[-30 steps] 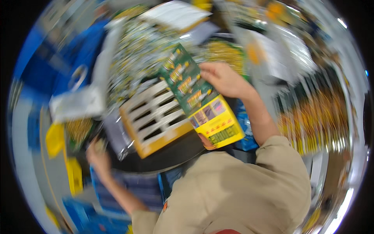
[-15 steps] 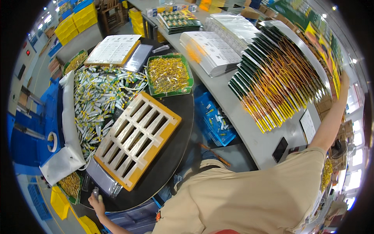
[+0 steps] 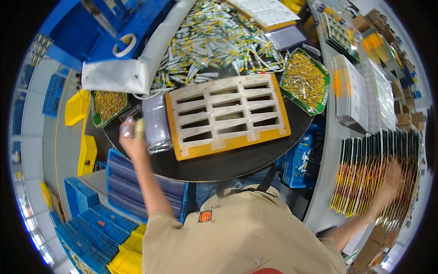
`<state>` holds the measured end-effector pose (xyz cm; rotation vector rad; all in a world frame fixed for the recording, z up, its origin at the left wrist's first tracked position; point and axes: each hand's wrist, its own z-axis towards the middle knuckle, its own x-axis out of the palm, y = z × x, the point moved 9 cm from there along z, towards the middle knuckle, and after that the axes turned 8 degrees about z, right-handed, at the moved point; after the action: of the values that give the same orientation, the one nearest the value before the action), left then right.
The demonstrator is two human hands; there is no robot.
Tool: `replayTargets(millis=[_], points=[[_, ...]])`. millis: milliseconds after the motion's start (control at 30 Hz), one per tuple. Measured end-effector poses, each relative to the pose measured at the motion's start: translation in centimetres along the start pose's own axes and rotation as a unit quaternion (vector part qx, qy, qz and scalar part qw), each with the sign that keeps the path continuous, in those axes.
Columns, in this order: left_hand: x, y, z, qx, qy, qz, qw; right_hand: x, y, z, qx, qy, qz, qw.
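At the left edge of the black round table (image 3: 219, 169), my left hand (image 3: 132, 139) is closed around a small, clear greyish thing that I cannot make out. Beside it lies a pile of clear plastic sheets (image 3: 156, 122). A yellow wooden frame (image 3: 187, 152) with white slotted rows stands just right of those sheets. My right hand (image 3: 391, 180), smeared by motion, is over a fanned row of green, orange and yellow printed cards (image 3: 353, 178) on the grey side table. Whether its fingers hold anything is unclear.
Many small white-and-green tubes (image 3: 205, 50) cover the table's far part. Trays of small yellow pieces stand at right (image 3: 303, 80) and left (image 3: 108, 106). A blue crate (image 3: 301, 157) sits between the tables. Stacked white printed sheets (image 3: 351, 93) lie on the grey table.
The view has turned toward the left. My right hand has come back from the far end of the fanned cards and is now over them. My left hand remains by the plastic sheets.
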<state>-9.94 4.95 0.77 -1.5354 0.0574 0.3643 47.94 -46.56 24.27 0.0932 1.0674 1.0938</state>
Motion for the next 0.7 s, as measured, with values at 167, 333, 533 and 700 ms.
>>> replayTargets(millis=[167,333,533,700], points=[[17.1,-9.3,-12.9,0.096,0.334,-0.231,0.909,41.0,18.1,-17.6,0.283,0.588,0.593,0.471],[15.9,-11.3,-11.3,0.326,0.27,0.002,0.906,45.4,25.2,-20.3,0.299,0.662,0.651,0.22],[14.0,-2.8,-9.5,-0.05,0.243,-0.147,0.957,47.6,26.2,-17.8,0.171,0.61,0.569,0.525],[11.5,-2.0,-7.0,-0.045,0.165,-0.156,0.973,47.7,30.0,-15.6,-0.14,0.511,0.464,0.711]])
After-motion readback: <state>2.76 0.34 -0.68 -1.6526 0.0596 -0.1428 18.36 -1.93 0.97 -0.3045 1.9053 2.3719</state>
